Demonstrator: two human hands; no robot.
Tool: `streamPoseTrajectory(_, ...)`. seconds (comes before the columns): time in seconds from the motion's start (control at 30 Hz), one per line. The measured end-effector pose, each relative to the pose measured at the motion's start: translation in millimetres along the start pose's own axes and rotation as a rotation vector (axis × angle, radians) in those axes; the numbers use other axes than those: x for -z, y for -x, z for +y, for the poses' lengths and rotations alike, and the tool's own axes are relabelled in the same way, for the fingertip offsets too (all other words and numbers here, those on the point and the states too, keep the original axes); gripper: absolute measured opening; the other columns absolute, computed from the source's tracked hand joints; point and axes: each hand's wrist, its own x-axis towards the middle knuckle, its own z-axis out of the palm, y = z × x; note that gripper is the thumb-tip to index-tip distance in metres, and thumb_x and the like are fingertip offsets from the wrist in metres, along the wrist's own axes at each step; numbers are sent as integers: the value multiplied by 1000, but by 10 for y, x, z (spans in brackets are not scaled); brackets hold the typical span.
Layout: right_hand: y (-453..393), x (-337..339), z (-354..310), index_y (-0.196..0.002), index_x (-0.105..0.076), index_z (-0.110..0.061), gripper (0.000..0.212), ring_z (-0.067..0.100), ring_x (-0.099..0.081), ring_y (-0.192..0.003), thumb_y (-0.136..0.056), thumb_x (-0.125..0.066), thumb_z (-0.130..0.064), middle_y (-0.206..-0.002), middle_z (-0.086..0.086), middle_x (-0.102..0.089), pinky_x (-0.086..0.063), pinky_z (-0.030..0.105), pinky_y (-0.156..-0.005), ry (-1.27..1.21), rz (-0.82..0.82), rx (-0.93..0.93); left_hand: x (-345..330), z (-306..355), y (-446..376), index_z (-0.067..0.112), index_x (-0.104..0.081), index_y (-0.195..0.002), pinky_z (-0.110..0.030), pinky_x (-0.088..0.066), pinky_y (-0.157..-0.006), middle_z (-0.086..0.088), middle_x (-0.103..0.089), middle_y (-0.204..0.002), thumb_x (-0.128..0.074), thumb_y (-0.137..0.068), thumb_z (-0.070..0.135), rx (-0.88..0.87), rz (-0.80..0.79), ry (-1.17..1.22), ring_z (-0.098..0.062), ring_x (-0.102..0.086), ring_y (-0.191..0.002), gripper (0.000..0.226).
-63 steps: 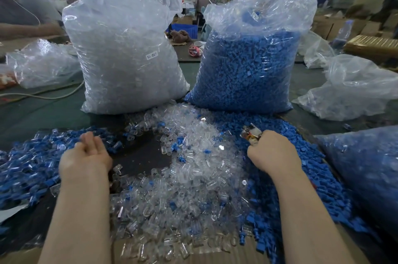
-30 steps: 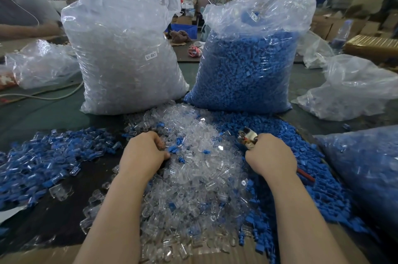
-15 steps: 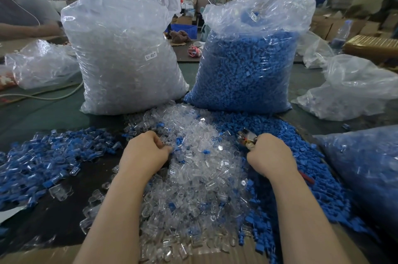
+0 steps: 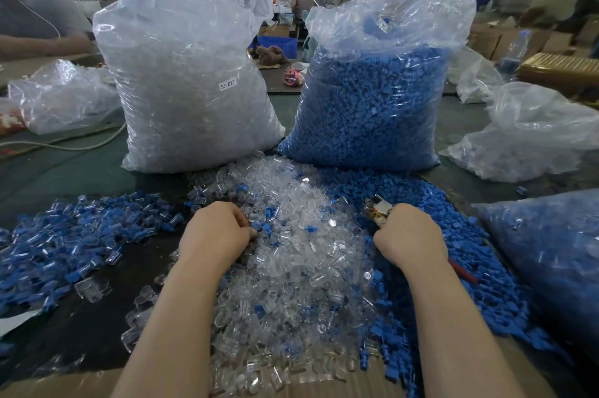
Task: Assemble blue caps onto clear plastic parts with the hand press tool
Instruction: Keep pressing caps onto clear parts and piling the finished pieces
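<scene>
Right now the hand press tool (image 4: 377,208) sits in the right hand (image 4: 410,237), whose grip is curled tight round it; only the metal head pokes out beyond the knuckles, and a thin red handle end (image 4: 463,272) shows behind the wrist. Under and to the right of that grip lies the loose heap of blue caps (image 4: 453,235). Just to the left of it, between the two hands, spreads the heap of clear plastic parts (image 4: 291,251), with a few blue caps scattered through it. The left hand (image 4: 217,234) rests on the left edge of that clear heap, fingers curled down into the pieces; they seem to pinch something small, but the fingertips are hidden, so I cannot tell what, if anything, they hold.

Further left of the left hand, a spread of capped pieces (image 4: 64,235), clear with blue ends, covers the dark counter (image 4: 81,332). Beyond the hands stand two tall plastic sacks: a sack of clear parts (image 4: 188,89) on the left bearing a small label (image 4: 228,84), and a sack of blue caps (image 4: 372,99) on the right. Another bag of blue pieces (image 4: 557,261) lies at the far right of the tool hand.
</scene>
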Motion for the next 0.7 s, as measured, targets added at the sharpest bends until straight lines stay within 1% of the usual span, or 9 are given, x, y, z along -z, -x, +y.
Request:
streamPoseTrajectory(0.07, -1, 2, -10, -78, -43, -16, 20, 19, -44, -62, -83, -62, -16, -73, 3, -47, -29, 29, -50, -12, 2, 4, 1, -10, -6, 24, -66, -81, -29, -51, -65, 3, -69, -76, -72, -86, 34, 14, 11, 39, -14, -64, -73, 13)
streamPoseTrajectory(0.13, -1, 13, -18, -82, -44, -16, 18, 19, -45, -63, -83, -62, -16, -74, 3, -48, -28, 28, -49, -32, 17, 1, 6, -35, -10, 21, -68, -78, -28, -52, -61, 1, -71, -65, -72, -88, 29, 26, -7, 178, -14, -68, -66, 13)
streamPoseTrajectory(0.2, -6, 25, -19, -76, -43, -16, 22, 18, -44, -60, -84, -63, -17, -73, 3, -49, -26, 27, -47, -52, 53, 2, 23, -59, -14, 18, -71, -79, -27, -54, -59, 0, -71, -59, -71, -89, 22, 62, -63, 346, -13, -69, -61, 11)
streamPoseTrajectory(0.27, -10, 31, -9, -71, -41, -17, 25, 17, -43, -59, -84, -63, -17, -71, 3, -48, -25, 26, -46, -58, 86, 11, 46, -64, -19, 11, -72, -83, -22, -54, -56, -3, -72, -61, -70, -89, 12, 95, -137, 540, -10, -69, -57, 6)
streamPoseTrajectory(0.37, -20, 35, -8, -77, -47, -16, 17, 23, -46, -64, -84, -62, -20, -70, 1, -46, -26, 28, -48, -80, 123, 42, 82, -45, -6, 4, -71, -89, -20, -56, -55, -8, -74, -66, -67, -88, -2, 84, -213, 792, -11, -71, -59, 7)
streamPoseTrajectory(0.47, -22, 40, -32, -85, -53, -16, 15, 26, -48, -71, -86, -63, -27, -72, -1, -49, -29, 31, -53, -143, 174, 102, 87, 3, 6, 7, -72, -88, -23, -56, -59, -4, -72, -66, -64, -88, -3, 51, -236, 850, -10, -69, -59, 13)
streamPoseTrajectory(0.57, -32, 58, -62, -88, -57, -14, 20, 29, -55, -77, -86, -64, -32, -81, 4, -60, -39, 33, -64, -222, 196, 148, 60, 64, 20, 10, -74, -85, -21, -54, -56, -1, -70, -64, -63, -89, -1, 35, -254, 799, -10, -66, -60, 17)
streamPoseTrajectory(0.63, -37, 63, -69, -91, -57, -15, 21, 30, -56, -80, -87, -64, -34, -85, 5, -61, -42, 34, -68, -241, 208, 166, 35, 85, 32, 10, -74, -84, -21, -53, -57, -3, -71, -67, -62, -90, -2, 22, -267, 772, -12, -67, -63, 17)
streamPoseTrajectory(0.7, -39, 65, -72, -89, -56, -16, 20, 29, -55, -80, -87, -64, -35, -85, 4, -61, -42, 34, -69, -254, 214, 172, 23, 87, 43, 8, -74, -85, -22, -56, -61, -8, -73, -72, -63, -89, -3, 8, -286, 794, -14, -70, -65, 15)
